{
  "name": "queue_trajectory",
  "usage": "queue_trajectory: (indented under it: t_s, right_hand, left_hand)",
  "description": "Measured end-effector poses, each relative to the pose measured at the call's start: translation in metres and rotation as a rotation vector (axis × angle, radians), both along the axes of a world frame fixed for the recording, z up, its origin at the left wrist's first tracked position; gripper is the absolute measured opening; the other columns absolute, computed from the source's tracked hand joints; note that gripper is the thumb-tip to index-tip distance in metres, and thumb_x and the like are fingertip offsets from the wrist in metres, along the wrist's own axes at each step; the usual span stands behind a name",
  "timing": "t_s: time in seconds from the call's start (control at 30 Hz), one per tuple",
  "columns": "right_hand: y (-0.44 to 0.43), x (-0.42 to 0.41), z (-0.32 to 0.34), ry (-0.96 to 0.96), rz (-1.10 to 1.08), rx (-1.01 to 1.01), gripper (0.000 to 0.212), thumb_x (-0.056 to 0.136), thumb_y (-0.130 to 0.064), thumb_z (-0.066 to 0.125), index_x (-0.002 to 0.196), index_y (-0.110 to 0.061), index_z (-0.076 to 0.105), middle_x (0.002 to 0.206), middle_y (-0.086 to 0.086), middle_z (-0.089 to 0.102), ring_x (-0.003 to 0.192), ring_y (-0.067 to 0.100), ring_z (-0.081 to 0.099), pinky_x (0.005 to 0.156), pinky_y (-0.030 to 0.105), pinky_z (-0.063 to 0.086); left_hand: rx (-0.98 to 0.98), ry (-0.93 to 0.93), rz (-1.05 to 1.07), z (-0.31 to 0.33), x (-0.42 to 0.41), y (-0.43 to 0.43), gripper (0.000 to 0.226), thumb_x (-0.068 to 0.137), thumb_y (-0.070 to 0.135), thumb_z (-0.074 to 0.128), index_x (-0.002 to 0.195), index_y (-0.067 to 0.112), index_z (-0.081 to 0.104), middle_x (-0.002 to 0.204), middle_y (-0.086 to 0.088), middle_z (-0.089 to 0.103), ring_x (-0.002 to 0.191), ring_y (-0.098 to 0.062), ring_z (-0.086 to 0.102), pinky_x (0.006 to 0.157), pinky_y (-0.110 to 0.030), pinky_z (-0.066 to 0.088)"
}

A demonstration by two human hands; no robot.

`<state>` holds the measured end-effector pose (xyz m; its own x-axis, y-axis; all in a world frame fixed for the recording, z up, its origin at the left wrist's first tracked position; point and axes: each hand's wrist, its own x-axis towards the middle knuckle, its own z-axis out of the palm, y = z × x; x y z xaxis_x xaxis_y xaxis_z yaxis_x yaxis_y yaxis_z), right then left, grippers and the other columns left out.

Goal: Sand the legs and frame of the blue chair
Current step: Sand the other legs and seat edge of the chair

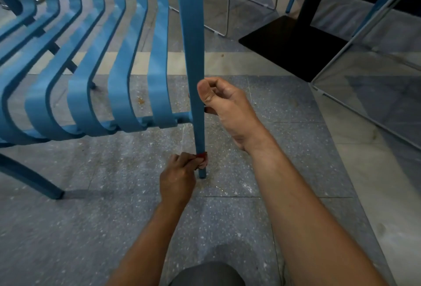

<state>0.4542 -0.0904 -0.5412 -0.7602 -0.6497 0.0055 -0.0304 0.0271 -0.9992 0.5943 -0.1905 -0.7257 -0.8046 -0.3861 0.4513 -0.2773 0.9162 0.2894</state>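
Blue chair leg: right hand is gripping it at 12, left hand is pinching red sandpaper w/ fingers together near its foot

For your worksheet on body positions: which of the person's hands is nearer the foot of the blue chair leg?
Left. The left hand wraps reddish sandpaper just above the leg's foot; the right hand grips higher up the leg.

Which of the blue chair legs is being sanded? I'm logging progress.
The tall blue metal leg at centre: the left hand wraps red sandpaper near its foot and the right hand steadies it. The lower-left leg is untouched.
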Motion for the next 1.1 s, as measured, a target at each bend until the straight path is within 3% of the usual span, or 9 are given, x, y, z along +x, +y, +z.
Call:
queue_trajectory:
  t_s: [0.13, 0.23, 0.33, 0.4, 0.57, 0.73, 0.87, 1.1]
  right_hand:
    - [-0.002, 0.004, 0.001, 0.006, -0.01, 0.011, 0.033, 0.101, -0.044, 0.066, 0.122, -0.019, 0.072, 0.119, 0.008, 0.075, 0.118, 0.024, 0.07, 0.111, 0.053, 0.053]
    - [0.0, 0.003, 0.005, 0.017, -0.008, 0.03, 0.034, 0.103, -0.045, 0.065, 0.123, -0.019, 0.071, 0.117, 0.008, 0.074, 0.115, 0.023, 0.07, 0.11, 0.053, 0.053]
    - [0.0, 0.002, 0.01, 0.042, 0.012, 0.059, 0.028, 0.103, -0.044, 0.064, 0.117, -0.021, 0.07, 0.116, 0.007, 0.073, 0.113, 0.022, 0.07, 0.107, 0.052, 0.055]
    - [0.001, 0.001, 0.011, 0.052, 0.02, 0.065, 0.023, 0.104, -0.041, 0.064, 0.114, -0.02, 0.069, 0.113, 0.007, 0.073, 0.111, 0.027, 0.07, 0.105, 0.054, 0.055]
    - [0.002, 0.001, 0.013, 0.067, 0.029, 0.078, 0.025, 0.105, -0.04, 0.064, 0.115, -0.017, 0.068, 0.101, -0.004, 0.068, 0.098, 0.017, 0.066, 0.101, 0.05, 0.058]
    - [0.003, -0.001, 0.016, 0.095, 0.033, 0.098, 0.027, 0.105, -0.041, 0.064, 0.114, -0.016, 0.068, 0.094, -0.01, 0.064, 0.09, 0.011, 0.062, 0.099, 0.045, 0.058]
    - [0.003, 0.0, 0.017, 0.105, 0.036, 0.114, 0.028, 0.105, -0.042, 0.064, 0.115, -0.016, 0.067, 0.099, -0.007, 0.066, 0.094, 0.012, 0.063, 0.1, 0.044, 0.057]
    - [0.004, -0.001, 0.016, 0.1, 0.053, 0.119, 0.029, 0.105, -0.042, 0.064, 0.115, -0.015, 0.067, 0.099, -0.007, 0.066, 0.096, 0.014, 0.065, 0.1, 0.045, 0.057]
  left_hand:
    - [0.141, -0.303, 0.021, -0.005, 0.004, 0.003, 0.026, 0.096, 0.013, 0.073, 0.115, 0.028, 0.081, 0.101, 0.006, 0.071, 0.083, -0.022, 0.065, 0.055, -0.038, 0.056]
    - [0.242, -0.103, 0.054, 0.012, 0.009, 0.007, 0.025, 0.096, 0.015, 0.076, 0.114, 0.032, 0.075, 0.1, 0.003, 0.069, 0.068, -0.023, 0.066, 0.044, -0.037, 0.055]
    - [-0.037, 0.122, -0.015, 0.021, 0.009, 0.008, 0.038, 0.089, 0.009, 0.075, 0.125, 0.022, 0.074, 0.108, -0.005, 0.068, 0.086, -0.026, 0.061, 0.052, -0.028, 0.045]
    - [-0.097, 0.139, -0.041, 0.022, 0.001, 0.003, 0.043, 0.085, 0.001, 0.076, 0.125, 0.017, 0.077, 0.109, -0.008, 0.071, 0.09, -0.029, 0.062, 0.054, -0.03, 0.046]
    - [-0.197, -0.103, -0.152, -0.01, -0.009, -0.001, 0.048, 0.083, -0.001, 0.082, 0.127, 0.018, 0.079, 0.106, -0.006, 0.079, 0.075, -0.03, 0.069, 0.045, -0.036, 0.054]
    - [-0.151, -0.247, -0.167, -0.05, -0.008, 0.0, 0.044, 0.089, 0.005, 0.08, 0.13, 0.02, 0.077, 0.105, -0.004, 0.079, 0.074, -0.03, 0.068, 0.047, -0.039, 0.056]
    - [-0.113, -0.385, -0.17, -0.067, -0.008, 0.007, 0.044, 0.084, 0.007, 0.083, 0.126, 0.021, 0.078, 0.101, -0.003, 0.077, 0.075, -0.03, 0.069, 0.048, -0.038, 0.056]
    - [-0.009, -0.621, -0.051, -0.065, -0.012, 0.016, 0.03, 0.105, 0.034, 0.059, 0.133, 0.035, 0.07, 0.124, 0.004, 0.073, 0.103, -0.021, 0.071, 0.083, -0.037, 0.059]
